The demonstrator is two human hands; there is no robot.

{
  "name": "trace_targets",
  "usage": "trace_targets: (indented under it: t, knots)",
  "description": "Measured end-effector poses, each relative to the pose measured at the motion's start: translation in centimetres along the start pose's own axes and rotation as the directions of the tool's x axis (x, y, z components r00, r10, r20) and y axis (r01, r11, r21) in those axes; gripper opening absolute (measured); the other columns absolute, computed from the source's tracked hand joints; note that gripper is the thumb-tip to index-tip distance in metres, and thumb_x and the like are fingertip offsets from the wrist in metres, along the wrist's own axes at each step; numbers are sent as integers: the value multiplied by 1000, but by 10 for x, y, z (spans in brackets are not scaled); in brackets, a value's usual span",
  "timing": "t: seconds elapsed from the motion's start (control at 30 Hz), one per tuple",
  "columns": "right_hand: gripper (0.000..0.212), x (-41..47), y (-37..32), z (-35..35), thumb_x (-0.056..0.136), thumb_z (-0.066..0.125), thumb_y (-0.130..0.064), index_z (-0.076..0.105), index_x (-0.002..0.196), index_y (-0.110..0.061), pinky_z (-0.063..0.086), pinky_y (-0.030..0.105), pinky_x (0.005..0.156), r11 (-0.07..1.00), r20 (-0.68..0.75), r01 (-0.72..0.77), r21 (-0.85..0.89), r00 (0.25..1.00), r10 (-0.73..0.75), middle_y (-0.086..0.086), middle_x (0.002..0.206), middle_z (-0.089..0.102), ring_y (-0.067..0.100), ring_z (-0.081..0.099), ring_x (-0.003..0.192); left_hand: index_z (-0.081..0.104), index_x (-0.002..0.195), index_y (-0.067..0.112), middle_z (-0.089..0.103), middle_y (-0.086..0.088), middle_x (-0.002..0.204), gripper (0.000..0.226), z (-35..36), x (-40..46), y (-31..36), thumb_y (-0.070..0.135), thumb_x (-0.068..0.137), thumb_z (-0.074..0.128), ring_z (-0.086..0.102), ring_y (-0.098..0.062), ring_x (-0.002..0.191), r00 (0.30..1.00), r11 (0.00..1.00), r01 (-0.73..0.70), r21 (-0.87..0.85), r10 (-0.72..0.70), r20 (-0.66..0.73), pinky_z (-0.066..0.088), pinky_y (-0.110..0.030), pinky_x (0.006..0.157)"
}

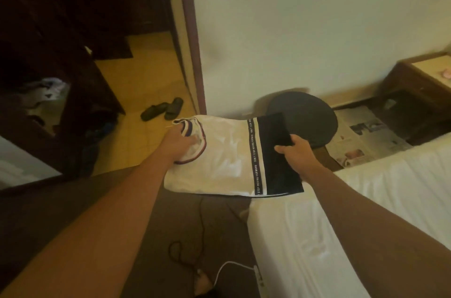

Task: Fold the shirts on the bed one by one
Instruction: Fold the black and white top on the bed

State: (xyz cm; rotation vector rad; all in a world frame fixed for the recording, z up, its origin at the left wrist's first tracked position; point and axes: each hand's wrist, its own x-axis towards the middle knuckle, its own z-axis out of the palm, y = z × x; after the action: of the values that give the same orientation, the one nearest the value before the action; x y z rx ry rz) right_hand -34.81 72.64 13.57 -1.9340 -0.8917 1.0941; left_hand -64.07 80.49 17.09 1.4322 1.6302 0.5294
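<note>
Head view, above the corner of the bed [366, 200]: one folded shirt [224, 158], white with a black hem panel, held in the air between both hands. Printed band reads "DON'T STOP MOVING FORWARD", repeated. Long axis runs left to right; striped collar points left, black hem right. Left hand [179, 143] grips the collar end, fingers curled into the cloth. Right hand [296, 151] pinches the black end. Behind: dark round stool [307, 122], newspaper [363, 136], slippers [162, 108].

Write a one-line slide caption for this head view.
Both hands, left and right, hold a folded white-and-black shirt beside the bed.
</note>
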Motion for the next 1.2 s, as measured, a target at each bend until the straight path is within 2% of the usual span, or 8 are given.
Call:
trace_targets:
  t: [0.1, 0.3, 0.4, 0.7, 0.77, 0.9, 1.0, 1.2]
  knots:
    - [30, 15, -45, 51, 98, 61, -17, 56, 128, -18, 49, 41, 93, 998, 50, 57, -30, 997, -56, -2, 114, 64, 20, 61, 108, 50, 145, 8, 57, -14, 142, 53, -56, 19, -12, 20, 97, 67, 54, -36, 128, 998, 999, 30, -15, -31, -54, 45, -43, 106]
    - [35, 39, -116, 127, 99, 60, -21, 54, 133, -16, 47, 43, 99, 958, 160, 214, -190, 970, -185, -1, 118, 63, 20, 59, 113, 45, 151, 11, 53, -10, 147, 60, -145, 49, -41, 27, 97, 67, 53, -35, 131, 983, 996, 82, -41, -87, -161, 43, -46, 112]
    - [36, 51, -145, 165, 99, 61, -23, 53, 132, -14, 47, 42, 96, 929, 214, 264, -261, 954, -211, 2, 118, 61, 21, 58, 112, 49, 147, 12, 57, -11, 142, 56, -183, 61, -58, 26, 96, 68, 56, -35, 126, 970, 993, 104, -60, -115, -213, 44, -49, 110]
    - [24, 113, -203, 253, 98, 64, -27, 61, 120, -19, 48, 32, 84, 886, 363, 377, -269, 892, -269, -3, 112, 67, 18, 64, 105, 57, 137, 5, 63, -17, 128, 47, -250, 109, -72, 12, 92, 70, 60, -38, 117, 924, 977, 130, -171, -182, -336, 48, -49, 105]
    - [22, 135, -215, 269, 97, 64, -28, 62, 118, -20, 49, 31, 82, 891, 356, 372, -259, 895, -270, -4, 111, 68, 18, 65, 105, 57, 136, 4, 63, -17, 127, 43, -259, 132, -72, 10, 94, 68, 60, -37, 117, 912, 972, 135, -194, -199, -359, 49, -44, 102]
    - [19, 192, -246, 299, 99, 62, -24, 61, 117, -20, 42, 19, 65, 874, 388, 411, -260, 873, -295, -7, 102, 66, 9, 63, 91, 61, 131, 2, 63, -11, 113, 38, -276, 194, -64, 4, 93, 67, 60, -31, 109, 903, 965, 142, -221, -218, -371, 45, -34, 89]
    - [20, 245, -276, 322, 99, 61, -20, 59, 119, -18, 41, 18, 63, 868, 428, 433, -244, 851, -304, -7, 99, 65, 4, 60, 84, 62, 131, 4, 61, -8, 109, 39, -290, 250, -52, 4, 93, 68, 60, -31, 107, 897, 958, 159, -239, -241, -371, 43, -33, 88]
    - [29, 353, -346, 372, 101, 57, -18, 55, 130, -14, 42, 20, 67, 850, 488, 472, -233, 813, -318, 0, 108, 63, 17, 62, 100, 64, 132, 6, 67, -15, 121, 42, -316, 364, -24, 6, 91, 70, 62, -34, 113, 860, 931, 222, -288, -326, -392, 46, -36, 92]
